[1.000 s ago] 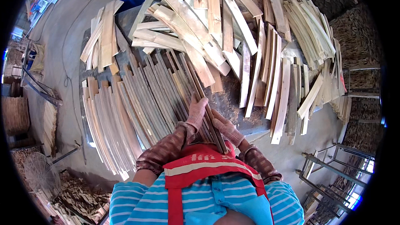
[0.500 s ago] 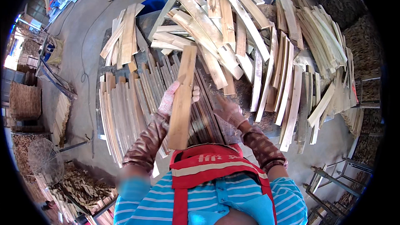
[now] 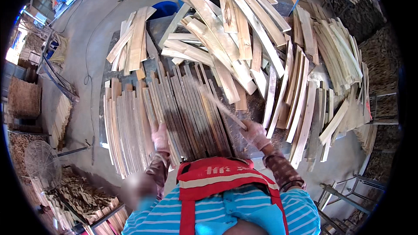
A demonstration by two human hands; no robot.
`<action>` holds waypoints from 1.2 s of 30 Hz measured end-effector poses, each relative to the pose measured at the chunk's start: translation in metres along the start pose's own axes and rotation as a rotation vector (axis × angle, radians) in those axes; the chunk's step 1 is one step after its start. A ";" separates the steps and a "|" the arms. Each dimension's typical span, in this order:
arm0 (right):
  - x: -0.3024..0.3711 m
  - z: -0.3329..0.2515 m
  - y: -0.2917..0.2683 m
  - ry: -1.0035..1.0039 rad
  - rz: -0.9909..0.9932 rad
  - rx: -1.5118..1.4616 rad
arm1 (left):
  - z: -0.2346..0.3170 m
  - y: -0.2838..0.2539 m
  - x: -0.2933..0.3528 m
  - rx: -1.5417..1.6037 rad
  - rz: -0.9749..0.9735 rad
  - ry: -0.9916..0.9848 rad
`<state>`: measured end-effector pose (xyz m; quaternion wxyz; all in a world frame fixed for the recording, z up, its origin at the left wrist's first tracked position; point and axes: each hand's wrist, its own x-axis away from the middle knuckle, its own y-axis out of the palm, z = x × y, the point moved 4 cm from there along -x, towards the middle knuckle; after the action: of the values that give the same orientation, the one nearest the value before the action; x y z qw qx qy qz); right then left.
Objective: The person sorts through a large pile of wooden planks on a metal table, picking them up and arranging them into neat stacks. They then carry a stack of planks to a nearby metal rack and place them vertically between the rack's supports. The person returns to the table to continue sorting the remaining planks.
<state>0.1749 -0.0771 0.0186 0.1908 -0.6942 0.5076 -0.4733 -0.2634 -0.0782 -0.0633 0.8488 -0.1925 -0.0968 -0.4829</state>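
Here our right hand point(image 3: 256, 135) grips the end of a blurred stick point(image 3: 227, 113), slanting across the dark row of boards point(image 3: 185, 109); our left hand point(image 3: 160, 139) sits by that row's left side, its grip we can't tell.

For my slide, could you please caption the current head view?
Right hand holds a wooden strip by one end; left hand at the slat row.

room lies over the slats point(image 3: 187, 117), left of the obstructing stick point(image 3: 226, 111).
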 end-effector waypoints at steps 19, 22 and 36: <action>-0.055 -0.012 0.113 0.007 0.095 -0.101 | -0.115 -0.051 -0.054 -0.134 0.027 -0.300; -0.046 -0.003 0.106 0.037 -0.006 -0.153 | -0.123 -0.062 -0.057 -0.179 -0.083 -0.182; -0.188 0.017 -0.182 0.115 0.694 -0.274 | -0.072 -0.039 -0.039 -0.171 -0.029 -0.259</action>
<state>0.2783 0.1610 0.0587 0.2164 -0.4723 0.7811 -0.3464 -0.3187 -0.0957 -0.1334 0.8026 -0.3231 -0.1668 -0.4728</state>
